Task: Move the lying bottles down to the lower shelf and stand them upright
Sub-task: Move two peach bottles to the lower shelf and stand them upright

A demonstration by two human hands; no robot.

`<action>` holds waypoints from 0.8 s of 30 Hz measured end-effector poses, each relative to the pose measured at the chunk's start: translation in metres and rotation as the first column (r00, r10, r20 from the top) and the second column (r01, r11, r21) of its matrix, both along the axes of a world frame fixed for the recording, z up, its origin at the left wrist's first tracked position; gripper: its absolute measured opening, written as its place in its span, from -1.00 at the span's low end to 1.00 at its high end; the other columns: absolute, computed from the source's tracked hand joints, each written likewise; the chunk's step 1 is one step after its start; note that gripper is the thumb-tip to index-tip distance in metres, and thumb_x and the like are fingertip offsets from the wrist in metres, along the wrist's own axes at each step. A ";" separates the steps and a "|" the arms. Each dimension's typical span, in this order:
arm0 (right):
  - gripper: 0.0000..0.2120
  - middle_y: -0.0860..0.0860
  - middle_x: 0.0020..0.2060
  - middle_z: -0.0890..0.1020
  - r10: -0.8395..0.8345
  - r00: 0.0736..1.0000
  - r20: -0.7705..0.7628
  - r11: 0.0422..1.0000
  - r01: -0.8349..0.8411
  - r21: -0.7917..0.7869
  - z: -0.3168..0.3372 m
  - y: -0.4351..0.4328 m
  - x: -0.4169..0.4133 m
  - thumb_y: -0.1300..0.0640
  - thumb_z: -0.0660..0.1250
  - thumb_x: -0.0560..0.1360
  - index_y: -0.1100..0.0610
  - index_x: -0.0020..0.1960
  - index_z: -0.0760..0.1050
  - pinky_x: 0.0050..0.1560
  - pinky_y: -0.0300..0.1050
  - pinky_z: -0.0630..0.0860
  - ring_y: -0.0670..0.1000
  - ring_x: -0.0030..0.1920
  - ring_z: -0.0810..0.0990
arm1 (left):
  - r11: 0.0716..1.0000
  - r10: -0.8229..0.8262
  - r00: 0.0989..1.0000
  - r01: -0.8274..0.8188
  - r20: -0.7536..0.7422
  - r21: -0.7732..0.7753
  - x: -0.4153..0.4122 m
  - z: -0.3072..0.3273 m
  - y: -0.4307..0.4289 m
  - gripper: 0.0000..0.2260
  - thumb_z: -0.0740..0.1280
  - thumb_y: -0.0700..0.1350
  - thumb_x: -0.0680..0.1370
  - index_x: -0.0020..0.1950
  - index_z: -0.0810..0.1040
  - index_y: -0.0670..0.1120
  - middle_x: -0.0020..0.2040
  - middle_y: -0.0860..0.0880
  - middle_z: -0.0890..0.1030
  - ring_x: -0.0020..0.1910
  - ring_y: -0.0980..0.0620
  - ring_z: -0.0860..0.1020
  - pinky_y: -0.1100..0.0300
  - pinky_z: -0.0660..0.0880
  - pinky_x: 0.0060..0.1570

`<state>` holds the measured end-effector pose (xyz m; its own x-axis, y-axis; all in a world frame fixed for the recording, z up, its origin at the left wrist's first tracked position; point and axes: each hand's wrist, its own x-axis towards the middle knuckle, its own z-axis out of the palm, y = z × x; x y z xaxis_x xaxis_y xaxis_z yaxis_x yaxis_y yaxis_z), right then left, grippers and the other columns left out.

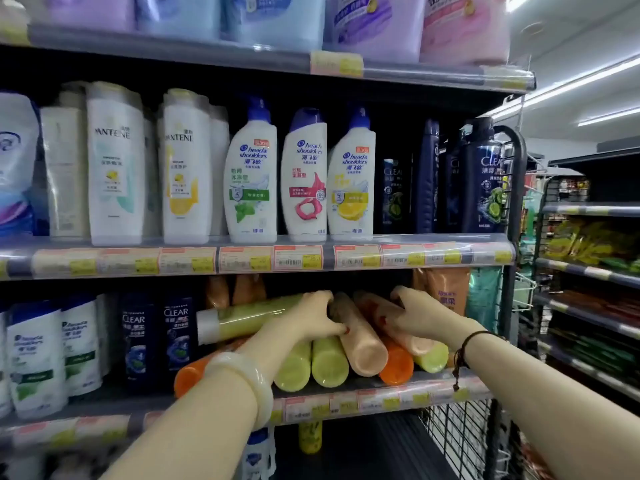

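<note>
- Lying bottles (329, 367) were heaped on the middle shelf (346, 403), under the shampoo row, as smooth cylinders of glossy plastic with flat round ends facing outward.
- Seven showed in the heap: three yellow-green, two orange, one peach, and one peach with a yellow-green end.
- A long green bottle (242, 320), wrapped in clear film with a whitish end, lay crosswise on top of the pile.
- Her left hand (311, 317) had its fingers curled over the right end of that bottle, with the thumb against the peach bottle (360, 344) beside it.
- Her right hand (419, 317) curled its fingers round the two-tone bottle (431, 358), which lay tilted over an orange one (396, 365).
- A pale, stone-like bangle (242, 382) ringed the left wrist, and a dark cord bracelet (464, 351) the right.
- Upright dark Clear bottles (176, 334) and white ones (34, 365) stood to the left of the heap; soft orange pouches (446, 292) stood behind it.
- On the shelf above stood two white Pantene bottles (116, 164), three curved Head & Shoulders bottles (303, 174) and dark blue bottles (481, 174).
- The lower shelf (363, 445) was dark, with a yellow bottle (310, 436) partly hidden by the shelf edge, and a wire mesh panel (460, 434) closed its right side.
- Price labels (298, 258) lined the shelf fronts.
</note>
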<state>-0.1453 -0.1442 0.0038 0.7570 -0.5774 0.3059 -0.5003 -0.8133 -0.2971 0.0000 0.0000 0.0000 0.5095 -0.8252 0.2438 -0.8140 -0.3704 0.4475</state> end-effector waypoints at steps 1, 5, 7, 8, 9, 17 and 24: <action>-0.54 0.17 0.11 0.58 -0.004 1.000 0.009 1.000 0.004 0.022 -0.001 -0.004 0.000 -0.04 0.31 0.41 0.18 0.23 0.39 0.03 0.05 0.54 0.19 0.06 0.56 | 1.000 0.007 0.999 -0.007 -0.035 -0.007 -0.002 -0.002 -0.007 -0.42 0.43 0.05 0.42 0.35 0.39 -0.16 0.22 -0.14 0.52 0.09 -0.06 0.50 0.20 0.41 -0.06; -0.48 0.17 0.14 0.57 -0.037 0.999 0.021 0.995 0.035 0.098 -0.009 -0.017 0.003 -0.07 0.34 0.41 0.20 0.25 0.38 -0.02 -0.04 0.50 0.19 0.09 0.55 | 0.997 0.077 0.987 -0.080 -0.143 -0.015 -0.006 -0.013 -0.029 -0.41 0.38 0.17 0.42 0.27 0.43 -0.21 0.20 -0.17 0.54 0.13 -0.13 0.54 0.15 0.43 -0.09; -0.46 0.16 0.14 0.58 -0.046 0.999 0.028 0.989 0.042 0.139 -0.014 -0.024 0.005 -0.10 0.34 0.41 0.20 0.26 0.38 -0.09 -0.11 0.42 0.17 0.09 0.55 | 0.992 0.116 0.975 -0.123 -0.187 -0.025 -0.007 -0.017 -0.037 -0.40 0.38 0.20 0.41 0.25 0.44 -0.22 0.18 -0.18 0.55 0.11 -0.13 0.55 0.15 0.44 -0.11; -0.45 0.17 0.15 0.57 -0.059 0.997 0.042 0.985 0.051 0.162 -0.015 -0.025 0.006 -0.10 0.33 0.42 0.21 0.27 0.38 -0.10 -0.13 0.39 0.17 0.11 0.54 | 0.988 0.146 0.971 -0.153 -0.189 -0.025 -0.008 -0.018 -0.040 -0.38 0.38 0.22 0.40 0.26 0.44 -0.22 0.18 -0.17 0.55 0.11 -0.12 0.55 0.15 0.43 -0.12; -0.43 0.17 0.17 0.57 -0.067 0.996 0.056 0.980 0.055 0.191 -0.016 -0.027 0.007 -0.11 0.32 0.42 0.21 0.29 0.37 -0.10 -0.14 0.37 0.17 0.13 0.54 | 0.984 0.168 0.967 -0.175 -0.193 -0.021 -0.008 -0.019 -0.042 -0.35 0.37 0.24 0.40 0.27 0.43 -0.22 0.18 -0.16 0.55 0.12 -0.11 0.55 0.16 0.43 -0.12; -0.34 0.18 0.17 0.57 -0.161 0.964 0.213 0.917 0.066 0.393 -0.028 -0.036 0.012 -0.11 0.42 0.33 0.23 0.30 0.40 -0.02 -0.09 0.42 0.18 0.15 0.53 | 0.949 0.299 0.916 -0.314 -0.266 -0.017 -0.019 -0.021 -0.049 -0.26 0.42 0.28 0.32 0.28 0.39 -0.19 0.18 -0.15 0.55 0.11 -0.10 0.56 0.16 0.44 -0.13; -0.35 0.18 0.20 0.55 -0.210 0.911 0.354 0.895 0.033 0.446 -0.036 -0.034 0.009 0.01 0.45 0.33 0.26 0.32 0.38 0.00 -0.10 0.42 0.18 0.18 0.52 | 0.896 0.354 0.839 -0.430 -0.414 -0.106 -0.034 -0.032 -0.054 -0.44 0.44 0.14 0.35 0.20 0.43 -0.16 0.09 -0.13 0.61 0.03 -0.12 0.60 0.13 0.48 -0.14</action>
<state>-0.1361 -0.1786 -0.0319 0.5456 -0.7959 0.2622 -0.3606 -0.5055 -0.7839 -0.0337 -0.0536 -0.0316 0.8639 -0.4944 0.0966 -0.3737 -0.5003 0.7811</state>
